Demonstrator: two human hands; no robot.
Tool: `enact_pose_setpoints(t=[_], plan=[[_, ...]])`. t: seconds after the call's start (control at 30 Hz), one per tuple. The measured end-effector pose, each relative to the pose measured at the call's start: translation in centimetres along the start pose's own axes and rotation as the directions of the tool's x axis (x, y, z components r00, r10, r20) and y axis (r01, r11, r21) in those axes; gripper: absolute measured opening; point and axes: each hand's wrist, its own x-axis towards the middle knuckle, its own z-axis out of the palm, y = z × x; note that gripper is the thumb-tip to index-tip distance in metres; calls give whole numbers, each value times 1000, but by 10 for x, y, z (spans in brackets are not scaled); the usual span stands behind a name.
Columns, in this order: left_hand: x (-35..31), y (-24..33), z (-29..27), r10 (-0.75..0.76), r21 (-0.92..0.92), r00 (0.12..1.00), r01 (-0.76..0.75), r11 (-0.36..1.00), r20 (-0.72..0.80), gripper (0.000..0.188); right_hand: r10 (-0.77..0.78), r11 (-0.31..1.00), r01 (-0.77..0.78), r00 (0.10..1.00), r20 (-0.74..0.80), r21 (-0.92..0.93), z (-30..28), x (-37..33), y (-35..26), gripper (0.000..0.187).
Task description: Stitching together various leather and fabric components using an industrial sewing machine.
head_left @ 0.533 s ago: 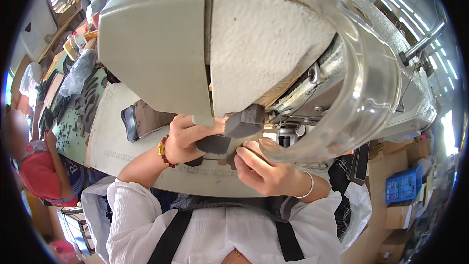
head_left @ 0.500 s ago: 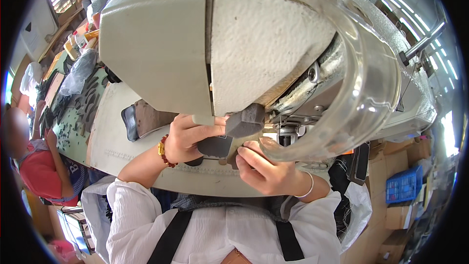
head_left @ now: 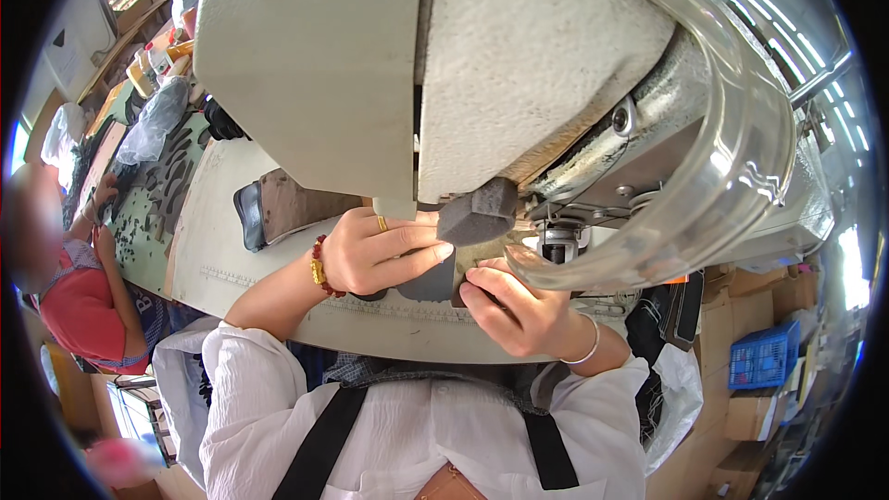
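Observation:
My left hand, palm down with fingers stretched out, lies across a flat dark grey piece of material under the sewing machine head. Some of its fingertips go out of sight behind a grey foam block on the machine. My right hand pinches the edge of a brownish-olive piece of material, close to the presser foot. The grey and olive pieces touch; whether they are joined I cannot tell. The needle tip is hard to make out.
A clear curved guard arches over my right hand. Behind my left wrist lies a brown and black workpiece. A printed ruler runs along the machine table. At left, a person in red works beside a green table with dark cut pieces.
My left hand has shifted slightly right, its fingers now reaching farther over the grey piece. My right hand has also moved a little right. The whole view has shifted slightly.

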Motion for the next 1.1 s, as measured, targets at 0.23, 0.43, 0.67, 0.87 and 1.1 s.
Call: enact_pose_setpoints(t=[0.23, 0.43, 0.67, 0.87, 1.1], plan=[[3, 1, -2, 17, 37, 1000, -17, 999, 1, 23, -34, 999, 29, 985, -168, -30, 10, 4, -9, 27], [5, 2, -5, 35, 58, 999, -36, 998, 18, 22, -81, 995, 71, 980, -184, -65, 11, -1, -9, 22], [17, 6, -14, 40, 75, 995, -47, 996, 96, 24, -125, 992, 115, 971, -203, -60, 15, -1, -9, 22], [11, 14, -13, -10, 123, 987, -11, 992, 162, 21, -238, 971, 232, 965, -114, -59, 7, -2, -1, 27], [-44, -1, 23, -260, 1, 947, 265, 964, 189, 14, -567, 571, 605, 779, 266, -555, 1, -2, 26, 35]])
